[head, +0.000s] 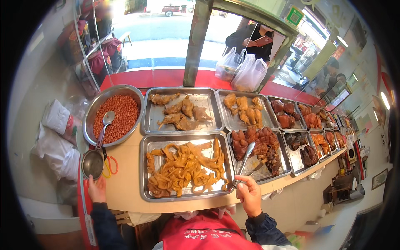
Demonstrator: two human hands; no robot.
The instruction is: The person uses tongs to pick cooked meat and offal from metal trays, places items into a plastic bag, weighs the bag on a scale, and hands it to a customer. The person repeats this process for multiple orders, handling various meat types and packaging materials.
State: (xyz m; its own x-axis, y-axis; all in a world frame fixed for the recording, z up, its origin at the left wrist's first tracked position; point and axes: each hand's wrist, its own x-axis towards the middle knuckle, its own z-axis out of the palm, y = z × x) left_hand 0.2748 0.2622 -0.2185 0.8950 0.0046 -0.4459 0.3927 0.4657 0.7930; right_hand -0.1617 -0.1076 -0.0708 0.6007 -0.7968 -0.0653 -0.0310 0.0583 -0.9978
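Note:
At the counter's left edge, my left hand (97, 189) grips the near rim of a small metal bowl (93, 164), thumb on the rim. The bowl looks empty. My right hand (249, 195) has thumb and index finger at the handle end of metal tongs (245, 159). The tongs' arms are spread over a steel tray of dark braised meat pieces (251, 139). Between my hands sits a steel tray (187, 198) of yellow-brown strips that look like braised skin or offal (184, 162). Scissors (109, 165) with red and yellow handles lie beside the bowl.
A large steel basin (88, 125) of peanuts holds a spoon (106, 125). Behind are trays of braised poultry pieces (187, 107) (245, 107); several more trays (300, 150) run right. Plastic bags (250, 73) stand on the red ledge (168, 76), before a person (247, 37) outside.

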